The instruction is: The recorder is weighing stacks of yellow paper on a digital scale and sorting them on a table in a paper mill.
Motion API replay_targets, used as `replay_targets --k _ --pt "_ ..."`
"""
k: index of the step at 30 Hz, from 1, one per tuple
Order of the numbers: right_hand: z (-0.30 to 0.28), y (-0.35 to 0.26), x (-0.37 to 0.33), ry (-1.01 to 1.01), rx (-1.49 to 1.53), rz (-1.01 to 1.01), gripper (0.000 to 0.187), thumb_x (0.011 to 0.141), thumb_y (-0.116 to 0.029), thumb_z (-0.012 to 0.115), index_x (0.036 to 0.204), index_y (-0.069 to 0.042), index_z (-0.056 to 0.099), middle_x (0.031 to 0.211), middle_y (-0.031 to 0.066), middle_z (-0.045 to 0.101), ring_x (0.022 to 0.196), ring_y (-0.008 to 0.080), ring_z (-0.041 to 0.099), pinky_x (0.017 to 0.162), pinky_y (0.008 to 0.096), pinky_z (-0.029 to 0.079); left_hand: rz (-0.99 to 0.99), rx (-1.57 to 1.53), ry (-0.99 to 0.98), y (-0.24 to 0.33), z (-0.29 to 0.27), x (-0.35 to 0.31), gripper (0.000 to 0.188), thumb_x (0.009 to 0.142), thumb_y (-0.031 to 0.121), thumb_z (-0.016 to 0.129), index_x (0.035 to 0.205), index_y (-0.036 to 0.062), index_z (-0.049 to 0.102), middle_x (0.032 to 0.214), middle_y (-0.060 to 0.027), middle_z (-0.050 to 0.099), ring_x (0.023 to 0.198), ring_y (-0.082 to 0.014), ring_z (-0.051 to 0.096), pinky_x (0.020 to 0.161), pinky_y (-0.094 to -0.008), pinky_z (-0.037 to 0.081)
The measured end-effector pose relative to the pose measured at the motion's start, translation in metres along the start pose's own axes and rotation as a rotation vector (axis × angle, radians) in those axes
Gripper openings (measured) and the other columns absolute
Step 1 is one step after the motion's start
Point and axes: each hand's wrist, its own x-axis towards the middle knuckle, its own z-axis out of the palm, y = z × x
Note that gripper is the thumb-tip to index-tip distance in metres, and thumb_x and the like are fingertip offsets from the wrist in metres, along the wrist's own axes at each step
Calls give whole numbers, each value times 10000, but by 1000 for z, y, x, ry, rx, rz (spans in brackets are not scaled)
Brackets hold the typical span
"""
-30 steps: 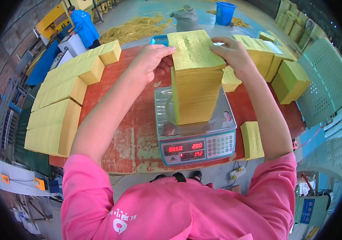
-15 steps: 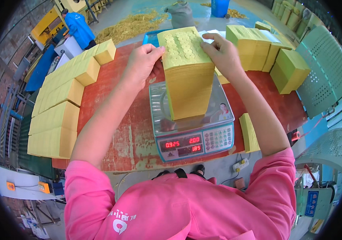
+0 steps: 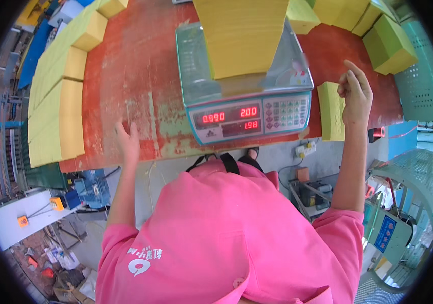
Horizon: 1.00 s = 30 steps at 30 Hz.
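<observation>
A tall stack of yellow paper [image 3: 242,38] stands on the steel pan [image 3: 190,61] of a digital scale [image 3: 249,119], its top cut off by the upper edge of the view. Red digits glow on the scale's front panel. My left hand [image 3: 128,142] hovers by the front edge of the table, left of the scale, with fingers apart and nothing in them. To the right of the scale, my right hand [image 3: 356,96] is raised with the index finger stretched and the others loosely bent, empty. Beside it lies a smaller yellow paper stack [image 3: 331,114].
The worn red table [image 3: 125,61] carries rows of yellow paper stacks [image 3: 57,121] on the left and more paper blocks [image 3: 389,45] at the far right. A perforated green chair [image 3: 424,96] stands against the right side. Below, a power strip [image 3: 305,148] lies on the floor.
Both hands have let go of the tall stack and drawn back and apart. The view has tipped down toward my body. The scale's digits have changed.
</observation>
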Motion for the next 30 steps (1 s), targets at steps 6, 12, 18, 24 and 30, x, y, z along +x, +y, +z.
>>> replay_targets --k 6,12,18,24,30 --pt "-4 31 -20 39 7 100 269 972 -75 532 1209 4 632 803 16 603 638 86 519 585 226 385 125 251 -46 -4 8 -38 430 940 197 562 1309 -18 508 1398 -215 476 1295 -386 445 1073 -449 371" --pt "12 31 -26 -38 58 88 259 965 -57 532 1192 -1 643 817 23 619 654 89 528 595 228 396 167 292 -38 -6 1 -42 419 939 202 562 1292 -21 525 1404 -210 472 1305 -383 432 1082 -447 361" --pt "14 27 -24 -39 53 78 256 959 -61 536 1184 -6 646 814 17 627 658 87 541 595 225 405 92 162 -63 -9 2 -27 415 957 228 555 1286 -24 532 1399 -217 483 1273 -387 478 1072 -436 377" --pt "41 15 -3 -132 32 102 247 971 -132 536 1158 -24 655 877 23 658 744 93 617 669 231 474 -129 -502 -173 91 -19 43 556 990 329 536 1387 -50 441 1449 -223 443 1322 -347 464 1103 -414 365" --pt "120 9 77 -308 177 -25 400 999 -353 518 1187 -20 637 1101 67 666 1017 162 608 856 308 457 -215 -1081 -556 271 -43 128 885 916 588 549 1482 -38 282 1485 -212 372 1348 -322 406 1096 -422 358"
